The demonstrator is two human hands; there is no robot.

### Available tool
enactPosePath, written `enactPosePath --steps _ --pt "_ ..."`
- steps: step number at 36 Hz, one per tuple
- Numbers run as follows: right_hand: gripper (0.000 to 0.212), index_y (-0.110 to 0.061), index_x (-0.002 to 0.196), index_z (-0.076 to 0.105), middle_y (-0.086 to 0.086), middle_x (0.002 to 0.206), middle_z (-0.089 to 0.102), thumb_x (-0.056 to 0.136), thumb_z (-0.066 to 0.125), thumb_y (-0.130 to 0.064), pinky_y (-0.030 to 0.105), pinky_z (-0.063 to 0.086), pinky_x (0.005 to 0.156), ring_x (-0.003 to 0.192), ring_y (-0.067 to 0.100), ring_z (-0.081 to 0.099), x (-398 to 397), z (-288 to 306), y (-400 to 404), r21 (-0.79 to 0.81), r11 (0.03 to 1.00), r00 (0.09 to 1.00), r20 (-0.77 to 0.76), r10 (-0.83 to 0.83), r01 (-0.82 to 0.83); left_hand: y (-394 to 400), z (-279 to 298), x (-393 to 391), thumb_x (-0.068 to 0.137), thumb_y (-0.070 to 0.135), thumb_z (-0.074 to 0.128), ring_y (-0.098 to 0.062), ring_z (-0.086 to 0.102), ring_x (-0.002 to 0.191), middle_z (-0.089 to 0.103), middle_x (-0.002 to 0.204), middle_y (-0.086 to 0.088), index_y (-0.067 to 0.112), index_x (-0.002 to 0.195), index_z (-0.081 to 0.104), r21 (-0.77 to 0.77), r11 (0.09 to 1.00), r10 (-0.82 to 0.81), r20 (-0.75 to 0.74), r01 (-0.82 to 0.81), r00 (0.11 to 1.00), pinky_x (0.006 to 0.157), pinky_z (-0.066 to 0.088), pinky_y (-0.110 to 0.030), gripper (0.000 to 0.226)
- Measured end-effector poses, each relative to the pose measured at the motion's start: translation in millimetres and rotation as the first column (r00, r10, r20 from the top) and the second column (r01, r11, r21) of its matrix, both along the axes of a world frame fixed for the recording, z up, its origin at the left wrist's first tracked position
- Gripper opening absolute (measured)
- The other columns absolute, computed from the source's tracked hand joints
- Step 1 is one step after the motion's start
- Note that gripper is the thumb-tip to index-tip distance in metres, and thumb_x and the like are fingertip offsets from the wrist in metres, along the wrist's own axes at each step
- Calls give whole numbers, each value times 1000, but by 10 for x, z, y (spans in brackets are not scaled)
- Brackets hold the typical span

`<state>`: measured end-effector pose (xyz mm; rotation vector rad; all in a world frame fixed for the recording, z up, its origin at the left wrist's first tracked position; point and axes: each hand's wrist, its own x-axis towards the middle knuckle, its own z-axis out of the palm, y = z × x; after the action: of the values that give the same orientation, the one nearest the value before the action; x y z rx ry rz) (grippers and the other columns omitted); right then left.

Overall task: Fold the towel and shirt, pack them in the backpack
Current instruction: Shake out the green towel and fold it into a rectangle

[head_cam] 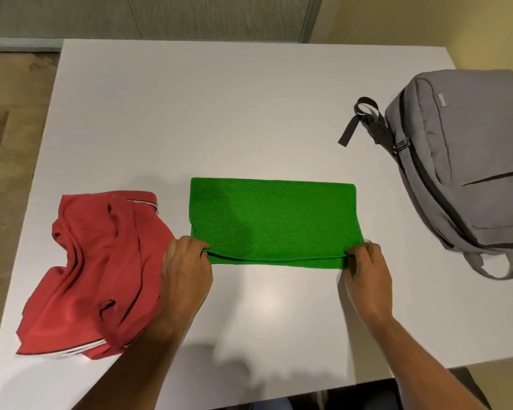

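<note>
A green towel (274,220) lies folded into a wide rectangle in the middle of the white table (219,108). My left hand (187,270) pinches its near left corner. My right hand (367,270) pinches its near right corner. The doubled layers show along the near edge between my hands. A red shirt (101,267) with white-striped trim lies crumpled to the left, partly under my left forearm. A grey backpack (468,161) lies flat on the right of the table with its zippers closed.
The backpack's black top loop (357,119) and a grey strap (501,264) spread onto the table. The table's near edge runs just below my forearms. Patterned floor lies to the left, a wall behind.
</note>
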<state>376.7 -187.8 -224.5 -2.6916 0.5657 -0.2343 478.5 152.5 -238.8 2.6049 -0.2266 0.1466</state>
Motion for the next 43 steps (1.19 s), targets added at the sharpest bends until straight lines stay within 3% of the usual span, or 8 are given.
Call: enactPosePath --steps 7,14,20,26,31,35,38,43 --pt "29 0 102 68 14 102 60 77 70 15 43 51 68 87 33 58 -18 77 -52 -45 999 991 129 24 -18 -19 58 -16 85 11 57 -30 53 103 66 95 -1 16 92 69 44 998 41 50 -43 998 79 38 -44 16" --pt "29 -5 97 72 12 94 62 73 75 12 44 45 64 78 35 55 -174 -133 -98 -172 983 998 -16 53 -55 23 17 -76 74 9 55 -31 53 105 65 95 -3 14 93 70 109 994 -3 22 0 1000 79 39 -45 25" --pt "20 -12 91 70 6 90 65 81 52 -13 41 36 70 82 32 53 -200 -89 -64 -225 974 1000 -24 16 -21 -6 95 -98 73 20 48 -31 51 100 64 92 -4 14 89 68 67 998 21 -17 -20 1000 78 34 -44 26" --pt "27 -11 90 65 7 81 62 86 40 -19 41 30 73 79 33 50 33 43 49 -117 987 993 46 -106 110 -191 103 34 89 21 57 -29 49 94 60 92 -4 15 89 66 15 999 -32 37 32 999 80 38 -42 11" --pt "21 -12 100 67 7 94 64 96 48 -18 42 38 79 89 30 54 475 37 307 -19 999 998 43 -35 35 -562 41 266 95 13 61 -28 54 98 59 104 -6 11 100 65 -29 977 -208 49 209 977 84 45 -45 7" --pt "27 -7 122 67 11 123 67 98 55 -11 43 47 95 111 30 59 824 -23 692 16 993 991 65 119 -120 -865 -63 376 98 20 60 -29 50 130 56 138 -11 8 127 62 -6 962 -274 2 274 962 106 44 -48 32" --pt "42 -5 141 57 14 151 52 100 52 -13 43 39 116 139 29 48 1000 -139 939 41 970 971 28 237 -238 -987 -139 430 101 24 55 -28 34 149 39 159 -13 7 145 51 23 947 -318 -41 320 947 120 30 -46 48" --pt "56 -9 158 36 10 170 25 106 46 -24 45 24 126 157 23 22 1048 -327 1045 47 948 946 -69 317 -314 -905 -267 422 107 37 38 -21 8 158 14 171 -8 14 160 28 153 930 -321 -105 334 941 127 16 -46 59"
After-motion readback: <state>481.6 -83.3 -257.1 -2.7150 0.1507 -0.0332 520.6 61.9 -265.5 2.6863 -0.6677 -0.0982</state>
